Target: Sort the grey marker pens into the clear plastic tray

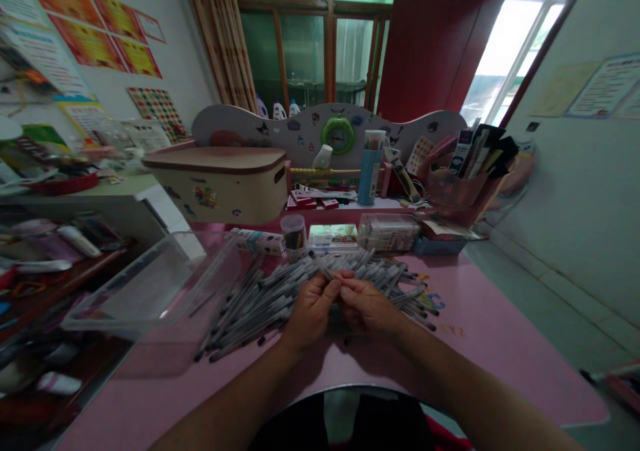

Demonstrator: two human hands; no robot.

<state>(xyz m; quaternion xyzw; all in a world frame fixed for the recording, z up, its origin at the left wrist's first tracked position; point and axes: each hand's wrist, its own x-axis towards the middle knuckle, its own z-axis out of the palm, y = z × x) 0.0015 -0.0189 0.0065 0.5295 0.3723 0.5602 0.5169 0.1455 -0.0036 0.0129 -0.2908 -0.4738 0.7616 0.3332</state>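
My left hand [315, 304] and my right hand [367, 304] meet over the near side of a heap of pens. Both are closed, fingers and thumbs pinched round one pen [320, 263]. Its dark end points up and away to the left, past my left fingers; the rest is hidden by my hands. Beneath and around them lies a wide pile of grey, see-through pens [260, 311] with dark tips, pointing mostly in slanted directions. Some of the pile [400, 284] spreads out to the right of my right hand.
The pile lies on a pink desk [480, 344]. A clear plastic bin [150, 284] stands at the left edge. Behind the pens are a clear cup [294, 234], small boxes [333, 236] and a plastic case [389, 230]. A lidded cream box [225, 184] and blue cylinder [369, 171] stand farther back.
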